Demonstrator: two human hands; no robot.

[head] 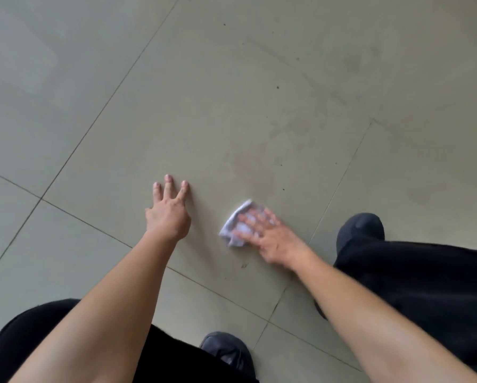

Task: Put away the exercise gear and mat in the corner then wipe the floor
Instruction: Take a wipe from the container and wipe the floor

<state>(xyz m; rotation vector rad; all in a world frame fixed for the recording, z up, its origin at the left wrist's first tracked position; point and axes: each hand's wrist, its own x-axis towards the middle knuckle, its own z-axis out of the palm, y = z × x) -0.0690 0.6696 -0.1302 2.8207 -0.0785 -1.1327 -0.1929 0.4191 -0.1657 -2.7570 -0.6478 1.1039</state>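
A pale grey-green tiled floor (232, 111) fills the view — thin dark grout lines (104, 106) cross it. Small dark specks (277, 87) and faint stains (259, 167) dot it.

Soft, even light is falling across the tiled floor (232, 106), with a pale sheen (30, 62) glowing at its far left and only faint shadows (204, 255) lying on it. Motion blur is smearing the right hand (270, 239) and the white cloth (233, 226), while the left hand (168, 214) is showing crisp.

I log one floor (232, 92) of pale tiles, dark grout lines, faint stains and specks, carrying one crumpled white cloth (232, 224) and two dark shoes (360, 226).
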